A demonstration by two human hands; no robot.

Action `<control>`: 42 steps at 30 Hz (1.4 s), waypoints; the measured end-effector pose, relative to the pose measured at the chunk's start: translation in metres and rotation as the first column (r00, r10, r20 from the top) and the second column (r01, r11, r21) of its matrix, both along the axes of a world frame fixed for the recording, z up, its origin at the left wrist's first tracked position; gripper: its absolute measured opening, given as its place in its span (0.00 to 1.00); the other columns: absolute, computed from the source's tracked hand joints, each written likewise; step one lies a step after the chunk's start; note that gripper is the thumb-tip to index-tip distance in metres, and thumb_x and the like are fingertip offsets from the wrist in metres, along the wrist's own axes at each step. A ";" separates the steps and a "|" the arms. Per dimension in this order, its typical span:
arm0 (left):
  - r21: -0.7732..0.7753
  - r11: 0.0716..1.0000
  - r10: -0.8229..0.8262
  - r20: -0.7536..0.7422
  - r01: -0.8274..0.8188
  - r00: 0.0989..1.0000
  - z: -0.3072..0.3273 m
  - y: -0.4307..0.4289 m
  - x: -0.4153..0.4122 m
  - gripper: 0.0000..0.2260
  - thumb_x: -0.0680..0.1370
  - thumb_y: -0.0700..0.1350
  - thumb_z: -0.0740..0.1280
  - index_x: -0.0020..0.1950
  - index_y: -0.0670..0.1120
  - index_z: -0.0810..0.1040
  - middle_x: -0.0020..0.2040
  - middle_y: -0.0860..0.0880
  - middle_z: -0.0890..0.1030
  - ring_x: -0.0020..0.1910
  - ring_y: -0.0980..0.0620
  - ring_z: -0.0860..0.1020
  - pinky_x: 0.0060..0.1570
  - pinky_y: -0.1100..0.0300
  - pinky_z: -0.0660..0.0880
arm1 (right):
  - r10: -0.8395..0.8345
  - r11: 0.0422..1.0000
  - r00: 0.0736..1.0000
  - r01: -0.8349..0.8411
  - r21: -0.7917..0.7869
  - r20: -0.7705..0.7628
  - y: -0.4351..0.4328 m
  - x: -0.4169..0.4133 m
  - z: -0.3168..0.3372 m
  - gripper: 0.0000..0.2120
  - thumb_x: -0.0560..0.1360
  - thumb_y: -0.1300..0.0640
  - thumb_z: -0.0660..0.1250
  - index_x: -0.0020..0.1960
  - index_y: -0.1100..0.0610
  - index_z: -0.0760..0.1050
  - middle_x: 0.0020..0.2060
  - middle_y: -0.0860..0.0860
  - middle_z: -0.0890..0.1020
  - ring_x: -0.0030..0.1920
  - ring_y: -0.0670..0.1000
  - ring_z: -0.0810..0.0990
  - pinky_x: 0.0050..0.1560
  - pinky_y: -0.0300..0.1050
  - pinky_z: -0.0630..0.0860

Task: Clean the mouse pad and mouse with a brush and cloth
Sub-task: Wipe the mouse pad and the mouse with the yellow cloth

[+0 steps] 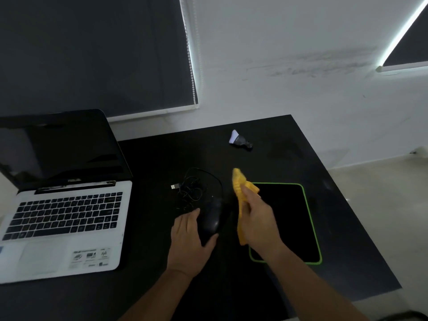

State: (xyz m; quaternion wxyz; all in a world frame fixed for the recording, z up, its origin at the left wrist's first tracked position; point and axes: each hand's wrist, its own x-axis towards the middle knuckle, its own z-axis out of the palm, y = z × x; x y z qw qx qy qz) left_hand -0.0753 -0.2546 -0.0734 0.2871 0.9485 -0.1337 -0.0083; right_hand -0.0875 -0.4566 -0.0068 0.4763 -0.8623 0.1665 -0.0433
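The mouse [212,220], black and wired, lies on the dark tabletop [324,158] just left of the mouse pad [291,218], not on it. The left hand [190,237] cups it, fingers along its left flank and thumb at its near end, so that grip holds the mouse. The right hand [257,216] hangs just right of it, over the pad's left edge, its grip closed on a bunched yellow cloth [239,184] whose ends stick out far and near of the fist. The loose cable [192,188] lies in a tangle just beyond the mouse, its USB plug [175,186] free. The brush [239,140] lies well apart at the far side; an open laptop [64,216] sits to the left.

Likely the mouse is about to be wiped. If it is lifted or turned, the tangled cable could drag or knot. A hard wipe against a light hold could push the mouse out of the hand.
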 end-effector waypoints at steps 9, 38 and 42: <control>-0.078 0.996 0.041 -0.053 -0.045 0.998 0.005 0.002 0.004 0.35 0.72 0.55 0.78 0.75 0.49 0.70 0.66 0.54 0.78 0.67 0.55 0.71 0.70 0.55 0.65 | 0.473 0.763 0.856 -0.516 -0.389 -0.209 0.019 0.007 -0.007 0.33 0.80 0.66 0.61 0.82 0.53 0.56 0.82 0.45 0.55 0.80 0.42 0.49 0.74 0.36 0.58; -0.115 0.990 0.068 -0.128 -0.083 0.989 0.008 0.002 0.004 0.36 0.72 0.57 0.79 0.75 0.51 0.67 0.62 0.61 0.73 0.62 0.66 0.65 0.69 0.61 0.60 | 0.539 0.611 0.778 -0.625 -0.486 -0.323 0.020 0.041 0.007 0.24 0.80 0.59 0.63 0.75 0.51 0.68 0.75 0.48 0.71 0.79 0.50 0.62 0.72 0.56 0.67; -0.138 0.986 0.071 -0.153 -0.092 0.986 0.010 0.002 0.003 0.34 0.73 0.56 0.78 0.74 0.53 0.66 0.63 0.61 0.69 0.61 0.65 0.64 0.70 0.61 0.59 | 0.638 0.580 0.713 -0.694 -0.427 -0.291 0.034 0.028 0.007 0.26 0.80 0.59 0.64 0.76 0.47 0.67 0.75 0.44 0.71 0.80 0.50 0.59 0.74 0.55 0.63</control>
